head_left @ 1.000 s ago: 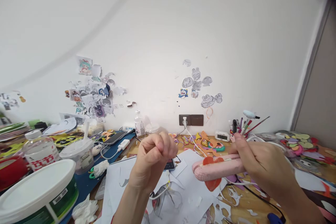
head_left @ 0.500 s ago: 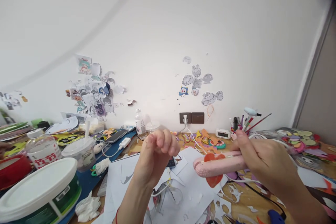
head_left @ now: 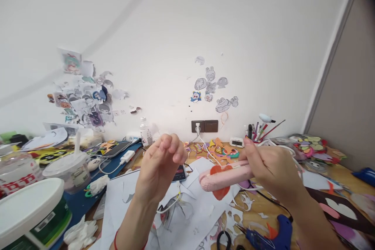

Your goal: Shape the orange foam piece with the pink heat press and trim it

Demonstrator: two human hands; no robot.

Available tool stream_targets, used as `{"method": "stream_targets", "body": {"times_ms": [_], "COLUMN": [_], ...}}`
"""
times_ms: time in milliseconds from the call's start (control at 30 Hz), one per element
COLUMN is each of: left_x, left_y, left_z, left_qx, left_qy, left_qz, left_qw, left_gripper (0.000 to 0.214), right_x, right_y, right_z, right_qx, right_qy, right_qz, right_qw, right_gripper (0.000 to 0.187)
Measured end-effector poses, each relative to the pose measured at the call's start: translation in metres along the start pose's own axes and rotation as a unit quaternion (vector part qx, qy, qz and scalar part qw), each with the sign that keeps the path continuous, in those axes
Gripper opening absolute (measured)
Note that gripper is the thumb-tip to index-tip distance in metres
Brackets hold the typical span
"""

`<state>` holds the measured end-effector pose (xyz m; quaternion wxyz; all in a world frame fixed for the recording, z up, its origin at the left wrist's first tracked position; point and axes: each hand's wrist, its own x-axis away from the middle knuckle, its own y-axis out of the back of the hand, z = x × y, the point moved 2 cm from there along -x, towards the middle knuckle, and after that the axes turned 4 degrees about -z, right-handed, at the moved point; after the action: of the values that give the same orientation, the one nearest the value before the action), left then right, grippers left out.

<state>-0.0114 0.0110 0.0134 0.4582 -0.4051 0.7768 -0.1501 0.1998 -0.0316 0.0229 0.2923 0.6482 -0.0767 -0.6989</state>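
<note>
My right hand (head_left: 271, 168) is wrapped round a pink hair straightener (head_left: 228, 177), which points left above the papers. A red-orange heart-shaped piece (head_left: 221, 195) sits between its plates and sticks out above and below. To the left, my left hand (head_left: 164, 156) is raised with its fingers loosely curled and the palm partly showing; I see nothing in it. It is apart from the straightener. Beneath both hands lie white paper sheets (head_left: 193, 222). A phone (head_left: 180, 174) with a white cable is partly hidden behind my left hand.
A blue glue gun (head_left: 272, 236) and black-handled scissors (head_left: 223, 239) lie at the front right. A white-lidded tub (head_left: 32, 203), a lidded cup (head_left: 68, 168) and crumpled tissue (head_left: 80, 232) stand or lie left. Behind are a small clock (head_left: 236, 142) and a wall socket (head_left: 197, 126).
The view has turned right, so most things sit farther left and more of the glue gun and scissors shows. My right hand still grips the straightener with the heart-shaped piece in it.
</note>
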Motion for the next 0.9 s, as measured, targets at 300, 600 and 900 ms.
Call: {"method": "stream_targets", "body": {"times_ms": [300,600,900], "left_x": [0.001,0.004,0.011], "left_y": [0.002,0.002,-0.01], "left_z": [0.001,0.01,-0.002], "left_qx": [-0.268,-0.581,-0.658], "left_qy": [-0.029,0.009,-0.046], "left_qz": [-0.024,-0.023,0.149], "left_qw": [0.963,0.814,0.737], "left_gripper": [0.014,0.037,0.011], "right_x": [-0.001,0.003,0.005], "right_y": [-0.003,-0.016,-0.016], "right_z": [0.004,0.008,0.014], "right_qx": [0.029,0.109,0.106], "right_qy": [0.013,0.097,0.134], "right_qz": [0.045,0.045,0.031], "right_qw": [0.999,0.988,0.985], "right_gripper": [0.06,0.06,0.057]}}
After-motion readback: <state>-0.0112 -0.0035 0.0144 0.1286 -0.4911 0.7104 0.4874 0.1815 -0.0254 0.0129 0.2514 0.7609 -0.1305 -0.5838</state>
